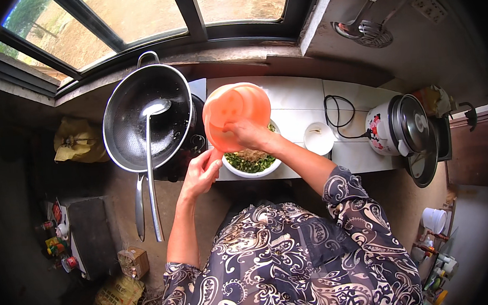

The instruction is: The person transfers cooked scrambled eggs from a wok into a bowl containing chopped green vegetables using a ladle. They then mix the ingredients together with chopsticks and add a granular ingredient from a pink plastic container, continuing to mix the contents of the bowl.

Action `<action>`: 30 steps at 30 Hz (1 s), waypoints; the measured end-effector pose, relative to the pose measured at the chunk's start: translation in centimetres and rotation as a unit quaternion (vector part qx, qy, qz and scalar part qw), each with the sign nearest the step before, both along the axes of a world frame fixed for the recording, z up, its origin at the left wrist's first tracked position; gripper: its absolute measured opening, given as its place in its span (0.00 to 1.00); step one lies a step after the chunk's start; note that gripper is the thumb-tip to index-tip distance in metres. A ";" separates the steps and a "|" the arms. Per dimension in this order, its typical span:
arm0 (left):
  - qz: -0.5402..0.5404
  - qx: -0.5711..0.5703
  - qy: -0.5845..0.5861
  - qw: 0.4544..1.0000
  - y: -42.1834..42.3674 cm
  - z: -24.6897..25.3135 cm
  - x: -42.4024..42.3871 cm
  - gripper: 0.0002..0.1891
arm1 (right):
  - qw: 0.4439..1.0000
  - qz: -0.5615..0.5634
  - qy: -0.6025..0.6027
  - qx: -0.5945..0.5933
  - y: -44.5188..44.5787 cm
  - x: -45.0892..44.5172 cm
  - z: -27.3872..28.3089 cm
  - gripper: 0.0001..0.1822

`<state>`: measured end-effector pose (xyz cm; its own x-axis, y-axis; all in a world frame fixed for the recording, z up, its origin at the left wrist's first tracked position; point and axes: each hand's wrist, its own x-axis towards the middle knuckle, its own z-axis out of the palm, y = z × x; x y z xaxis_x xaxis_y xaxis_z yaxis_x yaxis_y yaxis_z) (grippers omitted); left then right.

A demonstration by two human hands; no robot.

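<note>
My left hand [201, 173] grips the handle of an orange plastic ladle [256, 92], which is tilted above a white bowl [252, 174]. Inside the ladle's mouth are the fingers of my right hand [244, 132]; whether they hold anything is hidden. The bowl contains chopped greens [251, 162] with a brownish, shredded-looking heap [248, 154] on top, partly covered by the ladle and my right forearm. A small white bowl [318, 139] stands to the right on the tiled counter.
On the left, a black wok [123, 119] holds a metal ladle [150, 160]; both handles project past the counter edge [306, 176]. At right stand a floral rice cooker [380, 129] with its black cord [353, 109], and a dark pan [432, 165]. Windows [232, 3] lie beyond the counter.
</note>
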<state>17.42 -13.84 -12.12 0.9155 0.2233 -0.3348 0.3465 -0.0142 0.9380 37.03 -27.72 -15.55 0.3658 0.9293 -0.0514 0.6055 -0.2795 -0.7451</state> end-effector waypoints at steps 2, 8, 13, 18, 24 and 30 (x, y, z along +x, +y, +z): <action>0.002 0.015 -0.011 1.000 0.0 -0.8 -0.1 0.24 | 1.000 0.009 0.004 -0.014 -1.0 0.3 -0.4 0.16; 0.027 0.016 -0.003 1.000 0.5 -0.8 0.1 0.24 | 0.996 0.022 -0.065 0.053 -5.9 -1.1 2.4 0.07; 0.036 -0.011 -0.015 0.999 1.2 -0.8 0.6 0.22 | 0.997 -0.031 -0.066 0.016 -8.1 -1.5 2.3 0.07; 0.022 -0.069 -0.026 0.997 1.0 -1.0 0.9 0.20 | 0.976 -0.113 -0.027 0.184 -5.3 -1.3 4.8 0.07; 0.003 -0.100 -0.026 0.995 0.2 -0.3 0.9 0.18 | 0.966 -0.102 0.018 0.238 0.7 -0.5 2.1 0.13; -0.005 -0.088 -0.027 0.996 0.1 -0.3 0.6 0.18 | 0.971 -0.067 0.117 0.199 2.7 -0.6 1.9 0.14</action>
